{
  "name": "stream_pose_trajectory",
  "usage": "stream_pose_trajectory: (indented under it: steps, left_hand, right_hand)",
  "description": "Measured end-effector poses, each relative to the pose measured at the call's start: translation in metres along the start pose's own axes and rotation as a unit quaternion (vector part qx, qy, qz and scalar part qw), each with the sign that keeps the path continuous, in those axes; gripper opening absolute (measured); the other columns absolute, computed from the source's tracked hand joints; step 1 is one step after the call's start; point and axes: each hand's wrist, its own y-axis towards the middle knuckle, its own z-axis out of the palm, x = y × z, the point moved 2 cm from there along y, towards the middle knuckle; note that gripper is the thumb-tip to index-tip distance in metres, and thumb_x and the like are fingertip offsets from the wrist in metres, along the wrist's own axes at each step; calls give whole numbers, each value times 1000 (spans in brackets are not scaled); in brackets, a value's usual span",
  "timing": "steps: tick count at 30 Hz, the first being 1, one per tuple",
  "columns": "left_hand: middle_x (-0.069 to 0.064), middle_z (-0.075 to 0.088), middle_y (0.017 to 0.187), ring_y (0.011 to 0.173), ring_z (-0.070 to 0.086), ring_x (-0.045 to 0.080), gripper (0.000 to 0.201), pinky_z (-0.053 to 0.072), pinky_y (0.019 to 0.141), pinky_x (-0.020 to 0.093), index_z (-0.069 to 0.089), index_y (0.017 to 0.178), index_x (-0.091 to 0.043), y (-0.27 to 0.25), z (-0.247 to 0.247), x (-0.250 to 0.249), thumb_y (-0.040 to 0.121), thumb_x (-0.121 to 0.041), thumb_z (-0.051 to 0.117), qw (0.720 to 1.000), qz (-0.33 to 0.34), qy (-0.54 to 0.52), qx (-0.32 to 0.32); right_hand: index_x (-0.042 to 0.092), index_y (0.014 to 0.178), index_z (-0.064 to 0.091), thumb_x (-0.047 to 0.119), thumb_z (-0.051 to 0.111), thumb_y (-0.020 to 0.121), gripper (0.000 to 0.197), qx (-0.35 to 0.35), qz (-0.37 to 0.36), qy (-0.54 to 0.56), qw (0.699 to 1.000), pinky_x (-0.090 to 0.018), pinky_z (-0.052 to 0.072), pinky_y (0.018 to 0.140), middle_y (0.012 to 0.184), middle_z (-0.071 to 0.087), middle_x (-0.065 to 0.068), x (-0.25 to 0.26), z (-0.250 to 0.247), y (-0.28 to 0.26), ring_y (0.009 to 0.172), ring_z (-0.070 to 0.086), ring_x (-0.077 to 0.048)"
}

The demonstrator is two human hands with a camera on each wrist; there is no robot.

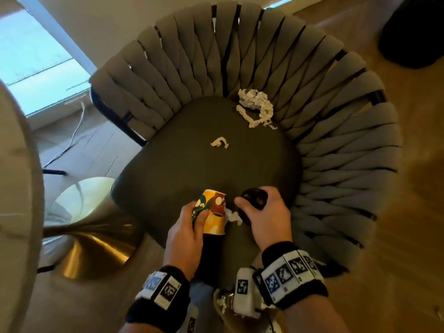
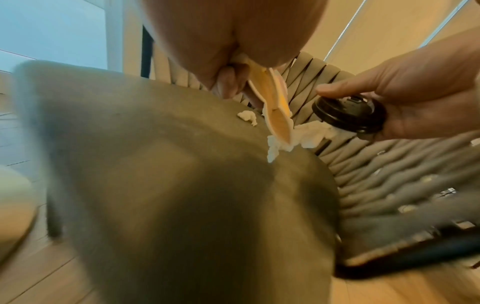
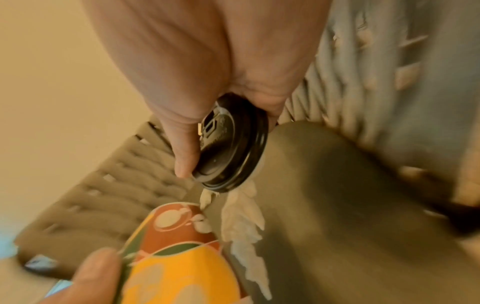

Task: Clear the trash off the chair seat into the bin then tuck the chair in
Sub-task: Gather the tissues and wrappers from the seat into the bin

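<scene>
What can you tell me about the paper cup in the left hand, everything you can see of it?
The paper cup is printed in yellow, red-brown and green with pale round shapes. It looks squashed: the left wrist view shows its rim pinched nearly flat. The left hand grips its side, thumb across the print, holding it over the front of the dark chair seat. White tissue hangs right beside it. Its lid is off.

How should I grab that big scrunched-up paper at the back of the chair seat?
Come from above and the front, since the woven backrest blocks the far side. Close your fingers round the bunched ball of the crumpled paper, not its thin trailing strip, which would probably tear or slip.
</scene>
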Motion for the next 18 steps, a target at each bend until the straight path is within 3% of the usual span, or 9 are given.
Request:
stream_pose_trajectory:
  steps: [5,7,9,11,15,18]
  left_hand:
    - [-14,57,108,98,61,3,38,44,80,14,49,134,-26,-118,32,53,101,-43,44,999,-17,-6,31]
    - [-10,58,112,102,60,7,39,45,87,19,48,135,-24,-154,53,73,101,-43,45,998,-39,-1,55]
    - [-10,60,112,100,59,6,38,46,91,22,49,134,-26,-179,80,93,101,-43,45,995,-56,16,77]
    - [-6,65,113,100,62,8,37,51,92,27,50,133,-28,-195,112,114,101,-46,44,993,-69,36,89]
    - [0,69,110,99,66,18,31,54,91,39,50,127,-26,-195,175,157,103,-44,42,992,-106,50,55]
    - [6,66,113,106,63,25,31,52,93,44,54,120,-18,-176,219,188,104,-41,41,987,-149,54,30]
  right_hand:
    - [29,107,50,36,79,77,42,105,-4,-18,994,-10,40,62,96,57,14,-83,-12,-101,83,53,3]
    - [30,111,50,38,78,77,45,135,22,-25,990,-13,43,67,96,58,14,-126,-15,-132,86,55,1]
    - [31,112,50,40,79,76,48,150,49,-40,987,-24,51,81,102,61,11,-169,-13,-151,96,59,-8]
    - [26,117,52,42,80,73,54,154,72,-58,984,-34,52,91,105,62,7,-211,-8,-156,102,60,-14]
    - [21,111,58,48,81,68,56,147,105,-83,980,-38,53,87,102,65,1,-282,23,-142,96,62,-19]
    - [19,113,57,39,74,81,41,122,110,-91,982,-37,50,89,109,65,-5,-324,57,-119,104,61,-25]
